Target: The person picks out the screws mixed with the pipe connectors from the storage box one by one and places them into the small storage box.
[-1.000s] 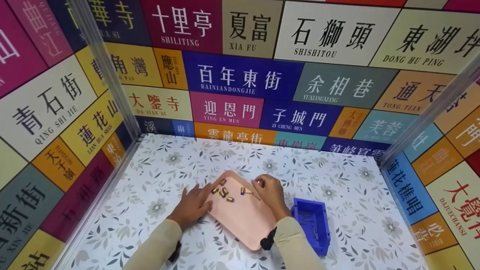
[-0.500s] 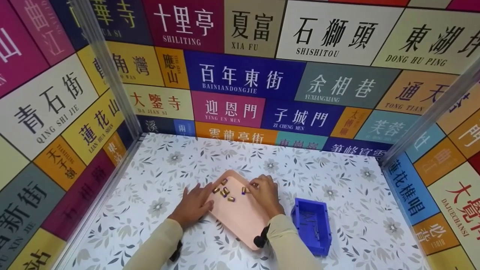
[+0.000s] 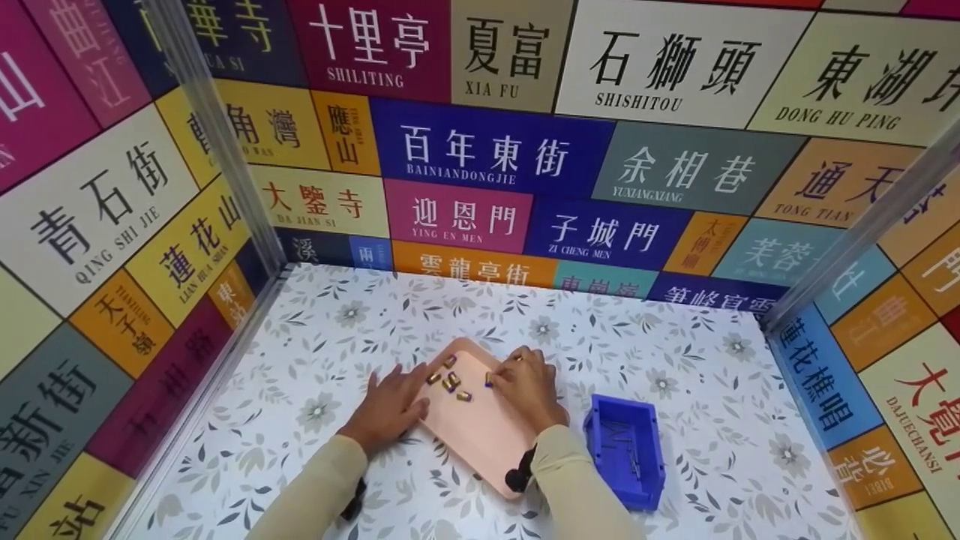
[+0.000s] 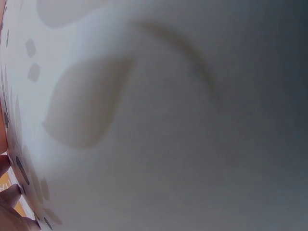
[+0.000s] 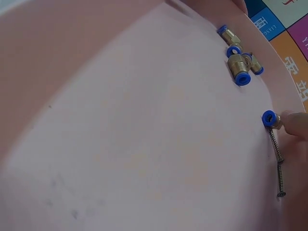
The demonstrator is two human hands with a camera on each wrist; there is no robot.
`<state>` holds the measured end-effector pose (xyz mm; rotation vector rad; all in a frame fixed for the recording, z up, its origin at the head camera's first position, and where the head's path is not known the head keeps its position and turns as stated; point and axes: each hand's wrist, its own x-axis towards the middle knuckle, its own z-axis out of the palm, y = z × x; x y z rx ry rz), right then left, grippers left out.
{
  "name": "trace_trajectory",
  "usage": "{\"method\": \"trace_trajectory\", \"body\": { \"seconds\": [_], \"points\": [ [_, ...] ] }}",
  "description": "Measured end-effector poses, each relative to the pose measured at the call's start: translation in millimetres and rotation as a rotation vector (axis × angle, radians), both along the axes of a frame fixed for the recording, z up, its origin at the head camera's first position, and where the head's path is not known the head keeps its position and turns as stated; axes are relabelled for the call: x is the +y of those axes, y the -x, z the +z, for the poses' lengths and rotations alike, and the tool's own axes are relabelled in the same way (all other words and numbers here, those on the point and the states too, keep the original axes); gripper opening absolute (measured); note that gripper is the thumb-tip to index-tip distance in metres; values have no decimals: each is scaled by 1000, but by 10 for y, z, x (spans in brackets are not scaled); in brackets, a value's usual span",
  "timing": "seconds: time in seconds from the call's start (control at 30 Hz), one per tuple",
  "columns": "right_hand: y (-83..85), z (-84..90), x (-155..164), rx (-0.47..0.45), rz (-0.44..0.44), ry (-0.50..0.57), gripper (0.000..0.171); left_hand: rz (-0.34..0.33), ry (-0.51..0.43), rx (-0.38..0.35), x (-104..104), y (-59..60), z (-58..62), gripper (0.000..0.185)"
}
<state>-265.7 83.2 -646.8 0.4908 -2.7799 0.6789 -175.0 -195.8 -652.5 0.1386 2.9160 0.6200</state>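
Observation:
In the head view a pink tray (image 3: pixel 480 442) lies slantwise on the table. My left hand (image 3: pixel 386 409) rests at its left rim, fingers spread. Over the tray's right side, my right hand (image 3: pixel 529 386) has its fingertips at a brass push-in fitting with a blue ring (image 5: pixel 269 118), apparently pinching its brass end. Two screws (image 5: pixel 280 180) lie in line close to that fitting in the right wrist view. Several more brass fittings (image 5: pixel 238 67) are grouped towards the tray's far left end. The left wrist view shows mostly blurred tabletop, with fingertips (image 4: pixel 10 195) at its edge.
To the right of the tray stands a blue bin (image 3: pixel 626 450) with several screws inside. White floral sheeting (image 3: pixel 337 330) covers the table. Walls of coloured sign panels (image 3: pixel 487 150) with clear corner strips enclose the back and sides.
My right hand has moved slightly left and down, from beside the screws to the single fitting. The left hand stays at the tray rim.

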Motion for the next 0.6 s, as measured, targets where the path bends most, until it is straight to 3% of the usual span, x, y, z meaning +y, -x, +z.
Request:
{"method": "trace_trajectory", "body": {
  "seconds": [0.23,0.47,0.6],
  "points": [
    [8,-43,14,-27,19,-57,12,-9,-5,-1,-6,-4,18,71],
    [2,-56,23,-4,48,-52,9,-82,-30,111,-55,10,3,68],
    [-6,-46,24,-27,48,-54,8,-82,-26,99,-60,16,0,69]
  ]
}}
